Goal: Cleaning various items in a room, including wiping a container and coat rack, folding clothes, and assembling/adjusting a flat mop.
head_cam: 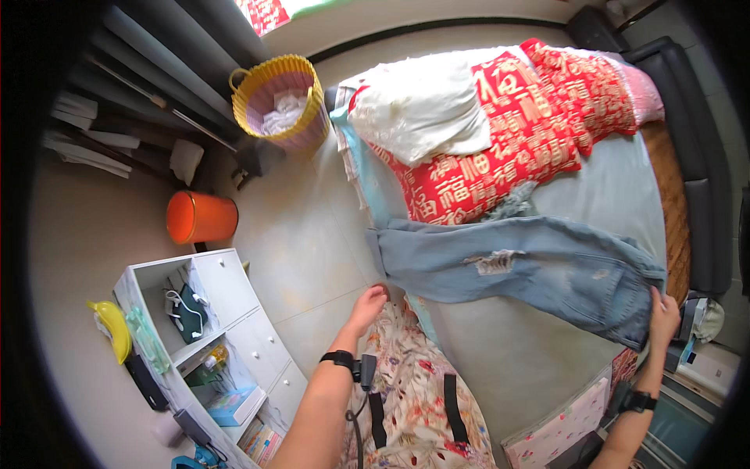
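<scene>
A pair of light-blue denim jeans [545,258] lies lengthwise across the bed, legs together, with a frayed rip partway along. The cuffs point left, over the bed's edge, and the waistband is at the right. My right hand [664,313] grips the waistband edge, its fingertips partly hidden by the angle. Just below the cuffs, beside the bed, my left hand [369,308] is held with loosely bent fingers and nothing visible in it. A small gap seems to part it from the denim.
Red bedding [504,129] and a white cloth [422,111] are heaped on the bed's far side. Beyond the foot stands a yellow-rimmed basket [316,88] holding white fabric. An orange bin [217,218] and a white cabinet [234,293] are at left; a dark headboard [706,228] bounds the right.
</scene>
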`<action>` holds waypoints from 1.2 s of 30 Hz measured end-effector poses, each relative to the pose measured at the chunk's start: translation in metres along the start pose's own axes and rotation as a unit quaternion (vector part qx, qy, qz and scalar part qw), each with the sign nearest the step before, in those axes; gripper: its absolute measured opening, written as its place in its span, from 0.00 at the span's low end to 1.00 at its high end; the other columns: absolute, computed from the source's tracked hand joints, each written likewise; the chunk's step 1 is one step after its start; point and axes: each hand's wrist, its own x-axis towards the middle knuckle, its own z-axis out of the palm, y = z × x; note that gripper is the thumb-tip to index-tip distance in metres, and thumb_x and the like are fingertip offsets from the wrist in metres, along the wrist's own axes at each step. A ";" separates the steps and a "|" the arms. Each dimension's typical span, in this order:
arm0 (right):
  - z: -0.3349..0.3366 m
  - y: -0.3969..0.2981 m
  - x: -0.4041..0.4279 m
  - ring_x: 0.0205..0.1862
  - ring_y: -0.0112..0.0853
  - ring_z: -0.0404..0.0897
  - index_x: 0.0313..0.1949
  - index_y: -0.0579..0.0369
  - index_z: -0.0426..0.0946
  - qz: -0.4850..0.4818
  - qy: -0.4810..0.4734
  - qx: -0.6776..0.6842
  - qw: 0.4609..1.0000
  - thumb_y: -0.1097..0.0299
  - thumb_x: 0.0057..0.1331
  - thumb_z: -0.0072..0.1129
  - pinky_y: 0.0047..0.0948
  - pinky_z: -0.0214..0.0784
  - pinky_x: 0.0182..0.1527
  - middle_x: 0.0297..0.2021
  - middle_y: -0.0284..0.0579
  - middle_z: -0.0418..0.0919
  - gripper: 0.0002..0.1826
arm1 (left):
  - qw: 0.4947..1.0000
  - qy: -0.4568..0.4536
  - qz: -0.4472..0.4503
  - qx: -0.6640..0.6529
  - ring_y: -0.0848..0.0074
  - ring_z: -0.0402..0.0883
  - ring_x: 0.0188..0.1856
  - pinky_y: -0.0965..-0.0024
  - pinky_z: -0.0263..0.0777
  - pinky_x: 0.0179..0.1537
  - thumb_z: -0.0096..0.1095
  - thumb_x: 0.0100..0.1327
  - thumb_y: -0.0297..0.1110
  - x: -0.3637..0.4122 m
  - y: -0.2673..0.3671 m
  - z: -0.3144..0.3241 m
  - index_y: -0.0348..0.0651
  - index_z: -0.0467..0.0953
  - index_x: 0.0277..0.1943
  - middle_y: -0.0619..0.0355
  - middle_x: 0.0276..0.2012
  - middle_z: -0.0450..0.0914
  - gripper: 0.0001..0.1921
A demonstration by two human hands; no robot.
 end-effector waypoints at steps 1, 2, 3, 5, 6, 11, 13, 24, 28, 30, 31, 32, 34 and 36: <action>0.010 0.017 0.009 0.24 0.30 0.66 0.27 0.67 0.71 -0.018 -0.003 -0.044 0.999 0.62 0.62 0.59 0.29 0.61 0.31 0.21 0.49 0.67 0.18 | 0.989 0.047 0.104 0.097 0.67 0.76 0.45 0.64 0.70 0.46 0.58 0.61 0.34 0.030 -0.029 -0.012 0.39 0.69 0.55 0.54 0.47 0.76 0.20; 0.022 0.010 0.012 0.25 0.27 0.65 0.28 0.68 0.70 -0.034 -0.012 0.001 0.999 0.62 0.63 0.58 0.27 0.61 0.32 0.20 0.46 0.66 0.18 | 0.955 0.090 0.201 0.198 0.63 0.77 0.46 0.62 0.70 0.46 0.57 0.60 0.31 0.051 -0.053 -0.019 0.39 0.67 0.57 0.51 0.50 0.74 0.21; 0.021 0.036 0.011 0.25 0.27 0.63 0.29 0.68 0.70 -0.007 -0.036 -0.057 0.998 0.62 0.64 0.57 0.25 0.60 0.32 0.21 0.45 0.64 0.18 | 0.932 0.106 0.243 0.247 0.59 0.75 0.48 0.60 0.68 0.49 0.56 0.58 0.28 0.063 -0.033 0.001 0.41 0.65 0.58 0.48 0.52 0.71 0.23; 0.033 0.069 0.006 0.25 0.26 0.61 0.30 0.68 0.70 0.006 -0.019 -0.043 0.999 0.62 0.64 0.57 0.24 0.59 0.32 0.21 0.43 0.63 0.18 | 0.843 0.168 0.366 0.357 0.56 0.71 0.53 0.57 0.63 0.55 0.56 0.54 0.24 0.086 0.028 0.017 0.44 0.62 0.60 0.46 0.56 0.67 0.29; 0.040 0.072 0.007 0.25 0.25 0.61 0.30 0.68 0.70 0.017 -0.023 -0.053 0.998 0.62 0.64 0.56 0.24 0.59 0.32 0.22 0.41 0.64 0.17 | 0.770 0.210 0.440 0.411 0.56 0.68 0.55 0.56 0.60 0.57 0.56 0.52 0.22 0.102 0.043 0.014 0.47 0.60 0.62 0.46 0.57 0.66 0.32; 0.045 0.104 -0.003 0.29 0.23 0.67 0.39 0.65 0.75 0.013 -0.003 -0.043 0.999 0.59 0.68 0.50 0.22 0.61 0.37 0.24 0.37 0.71 0.17 | 0.739 0.043 0.263 0.619 0.59 0.66 0.58 0.51 0.57 0.58 0.61 0.48 0.23 0.135 0.090 0.004 0.46 0.73 0.43 0.54 0.53 0.70 0.17; 0.031 0.126 -0.006 0.31 0.23 0.69 0.46 0.61 0.75 0.040 -0.025 -0.049 0.998 0.59 0.69 0.48 0.22 0.63 0.39 0.27 0.38 0.72 0.17 | 0.734 0.028 0.317 0.600 0.58 0.66 0.57 0.51 0.59 0.56 0.62 0.47 0.23 0.135 0.093 -0.001 0.43 0.73 0.35 0.54 0.52 0.71 0.11; 0.010 0.115 -0.023 0.30 0.25 0.66 0.36 0.67 0.74 0.082 -0.016 -0.073 0.994 0.62 0.66 0.54 0.22 0.61 0.38 0.26 0.44 0.70 0.15 | 0.692 -0.086 0.383 0.607 0.61 0.75 0.43 0.42 0.43 0.65 0.58 0.57 0.34 0.125 0.136 -0.027 0.45 0.72 0.38 0.54 0.37 0.76 0.07; 0.004 0.122 -0.028 0.29 0.31 0.71 0.36 0.67 0.74 0.078 -0.020 -0.076 0.994 0.59 0.63 0.57 0.26 0.62 0.37 0.28 0.48 0.74 0.18 | 0.751 -0.071 0.289 0.589 0.55 0.74 0.39 0.57 0.67 0.45 0.57 0.60 0.39 0.042 0.177 -0.051 0.41 0.71 0.36 0.49 0.31 0.75 0.10; 0.009 0.122 -0.023 0.28 0.36 0.72 0.32 0.66 0.74 0.107 -0.046 -0.088 0.989 0.57 0.61 0.59 0.29 0.63 0.36 0.26 0.52 0.73 0.19 | 0.770 -0.043 0.261 0.580 0.53 0.74 0.35 0.58 0.67 0.35 0.57 0.60 0.42 0.006 0.193 -0.067 0.41 0.71 0.35 0.47 0.30 0.75 0.13; 0.015 0.113 -0.019 0.27 0.39 0.72 0.30 0.66 0.74 0.116 -0.067 -0.107 0.985 0.56 0.61 0.59 0.30 0.64 0.35 0.25 0.53 0.73 0.20 | 0.784 -0.038 0.220 0.579 0.52 0.74 0.34 0.59 0.67 0.35 0.57 0.61 0.44 -0.009 0.203 -0.070 0.41 0.71 0.35 0.46 0.29 0.76 0.13; 0.024 0.109 -0.018 0.26 0.42 0.71 0.29 0.66 0.73 0.098 -0.054 -0.100 0.989 0.56 0.60 0.60 0.32 0.63 0.34 0.25 0.54 0.72 0.20 | 0.781 -0.035 0.223 0.583 0.52 0.74 0.34 0.59 0.67 0.35 0.57 0.61 0.44 -0.022 0.211 -0.067 0.41 0.71 0.35 0.46 0.29 0.76 0.13; 0.042 0.090 -0.015 0.27 0.50 0.69 0.24 0.67 0.70 0.070 -0.058 -0.081 0.993 0.54 0.59 0.60 0.37 0.61 0.32 0.24 0.58 0.70 0.23 | 0.756 -0.011 0.180 0.629 0.51 0.74 0.35 0.59 0.68 0.37 0.55 0.62 0.48 -0.039 0.221 -0.057 0.40 0.73 0.35 0.45 0.30 0.77 0.17; 0.065 0.065 -0.014 0.29 0.52 0.70 0.22 0.67 0.69 0.071 -0.072 -0.070 0.992 0.55 0.59 0.60 0.40 0.59 0.31 0.24 0.58 0.69 0.23 | 0.746 -0.021 0.162 0.645 0.51 0.75 0.35 0.59 0.68 0.38 0.53 0.63 0.50 -0.037 0.215 -0.042 0.39 0.73 0.35 0.43 0.31 0.77 0.19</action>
